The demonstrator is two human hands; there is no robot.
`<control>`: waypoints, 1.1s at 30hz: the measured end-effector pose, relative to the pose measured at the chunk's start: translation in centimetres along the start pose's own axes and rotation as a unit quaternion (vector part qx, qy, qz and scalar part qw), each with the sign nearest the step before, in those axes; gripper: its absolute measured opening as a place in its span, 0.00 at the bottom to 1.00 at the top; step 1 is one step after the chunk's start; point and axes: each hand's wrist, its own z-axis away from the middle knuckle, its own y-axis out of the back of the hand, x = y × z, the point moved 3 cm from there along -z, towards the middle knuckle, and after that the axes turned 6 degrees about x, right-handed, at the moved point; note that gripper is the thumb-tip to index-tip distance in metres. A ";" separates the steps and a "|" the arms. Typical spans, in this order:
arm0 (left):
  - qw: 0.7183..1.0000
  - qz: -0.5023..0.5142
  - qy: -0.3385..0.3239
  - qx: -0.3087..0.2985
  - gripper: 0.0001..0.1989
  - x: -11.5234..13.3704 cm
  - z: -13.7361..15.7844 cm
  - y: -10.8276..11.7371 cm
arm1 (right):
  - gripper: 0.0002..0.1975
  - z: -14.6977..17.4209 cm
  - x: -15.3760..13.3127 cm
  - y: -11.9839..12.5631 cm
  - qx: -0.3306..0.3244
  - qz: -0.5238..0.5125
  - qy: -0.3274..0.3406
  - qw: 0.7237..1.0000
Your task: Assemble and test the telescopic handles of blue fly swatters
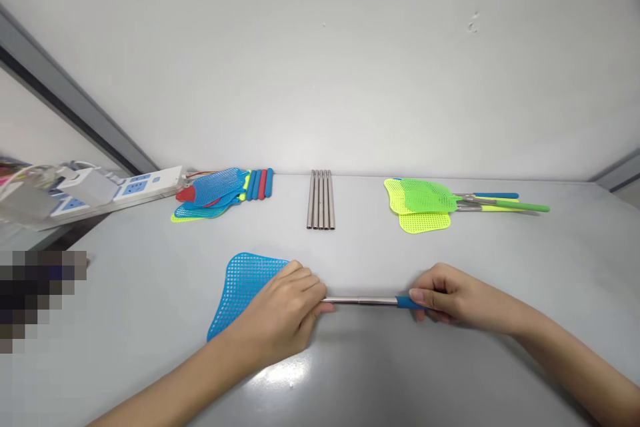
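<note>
Between my hands, a blue fly swatter (249,283) lies crosswise just over the grey table, its mesh head to the left. My left hand (293,303) is closed around the swatter's neck and hides where the head joins the metal rod (364,301). On the other side, my right hand (443,297) is closed on the blue handle (404,302), thumb on top. Part of the handle disappears inside that hand.
Behind stand a row of metal rods (321,200), loose swatter heads (219,188) with coloured handles (261,184) at left, and swatters with rods and handles (430,197) at right. A white power strip (150,185) lies far left, near a pixelated patch. A wall rises behind.
</note>
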 end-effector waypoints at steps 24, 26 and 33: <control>0.997 0.061 0.045 -0.033 0.15 -1.0 -0.5 0.4 | 0.15 0.4 -0.1 2.5 0.092 0.110 0.034 0.989; 0.997 0.061 0.045 -0.029 0.15 -1.0 -0.4 0.3 | 0.16 0.4 -0.1 2.2 0.087 0.095 0.038 0.991; 0.998 0.053 0.039 -0.015 0.14 -0.7 0.0 0.1 | 0.19 0.1 0.2 1.6 0.078 0.045 0.035 0.995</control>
